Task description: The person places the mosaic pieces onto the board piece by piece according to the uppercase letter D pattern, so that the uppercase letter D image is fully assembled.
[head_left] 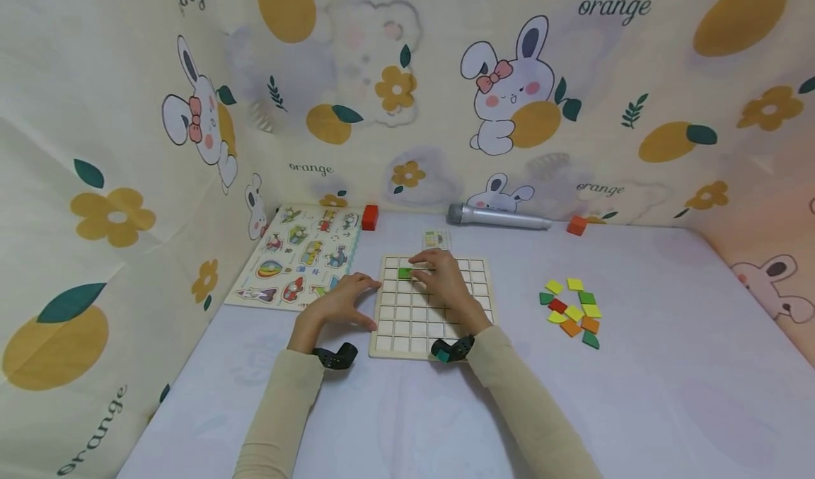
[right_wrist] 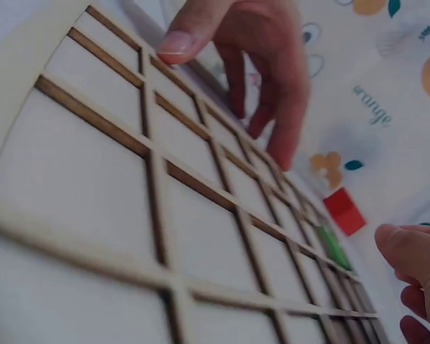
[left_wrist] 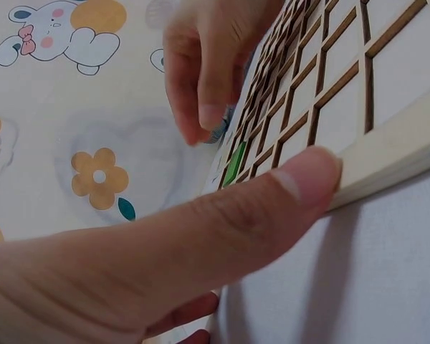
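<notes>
A pale wooden grid board [head_left: 391, 355] lies flat on the white cloth. One green tile [head_left: 404, 273] sits in a cell of its far left part; the right wrist view also shows this green piece [right_wrist: 334, 247]. My left hand [head_left: 340, 302] steadies the board's left side, thumb [left_wrist: 301, 183] on the rim and fingers spread along the edge. Over the far part of the board hovers my right hand [head_left: 446, 281], fingers loosely bent beside the green tile. A gap shows between those fingers [right_wrist: 408, 251] and the tile, and they hold nothing.
Loose yellow, green, orange and red tiles [head_left: 573, 313] lie to the right. A picture board [head_left: 255, 303] is at the left. Along the back are a small patterned card [head_left: 436, 239], a grey microphone [head_left: 499, 216] and two red blocks [head_left: 370, 218]. Printed cloth walls enclose the table.
</notes>
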`<state>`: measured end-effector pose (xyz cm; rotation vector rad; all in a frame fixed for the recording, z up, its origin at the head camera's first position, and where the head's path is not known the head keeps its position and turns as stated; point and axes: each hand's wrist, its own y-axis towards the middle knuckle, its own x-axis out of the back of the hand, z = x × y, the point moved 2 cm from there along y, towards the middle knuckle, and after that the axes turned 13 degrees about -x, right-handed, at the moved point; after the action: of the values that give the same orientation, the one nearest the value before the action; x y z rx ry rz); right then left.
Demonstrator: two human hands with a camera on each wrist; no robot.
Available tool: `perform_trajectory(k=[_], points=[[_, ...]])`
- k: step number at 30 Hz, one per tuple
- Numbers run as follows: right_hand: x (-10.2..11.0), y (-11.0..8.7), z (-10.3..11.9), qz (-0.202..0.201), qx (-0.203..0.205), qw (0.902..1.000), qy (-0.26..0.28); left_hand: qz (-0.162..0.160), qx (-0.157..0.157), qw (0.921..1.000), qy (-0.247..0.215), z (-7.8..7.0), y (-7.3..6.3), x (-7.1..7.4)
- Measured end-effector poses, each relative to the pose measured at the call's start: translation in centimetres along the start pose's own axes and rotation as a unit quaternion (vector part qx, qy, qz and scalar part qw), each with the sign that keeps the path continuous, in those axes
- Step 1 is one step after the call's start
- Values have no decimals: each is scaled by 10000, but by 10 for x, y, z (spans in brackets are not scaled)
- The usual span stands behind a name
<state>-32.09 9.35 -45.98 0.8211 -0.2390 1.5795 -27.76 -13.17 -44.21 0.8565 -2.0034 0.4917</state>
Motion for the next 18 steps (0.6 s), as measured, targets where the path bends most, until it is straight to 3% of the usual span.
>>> perform_trajectory(k=[4, 8, 18], points=[[18, -5, 2, 120, -197, 9995, 206, -33, 7, 10000, 24, 1, 0, 0], [38, -12, 3, 105, -3, 9997, 204, -41, -24, 10000, 58, 2, 0, -1], [97, -42, -8, -424, 315, 9969, -580, -22, 50, 10000, 66, 4, 1, -2]])
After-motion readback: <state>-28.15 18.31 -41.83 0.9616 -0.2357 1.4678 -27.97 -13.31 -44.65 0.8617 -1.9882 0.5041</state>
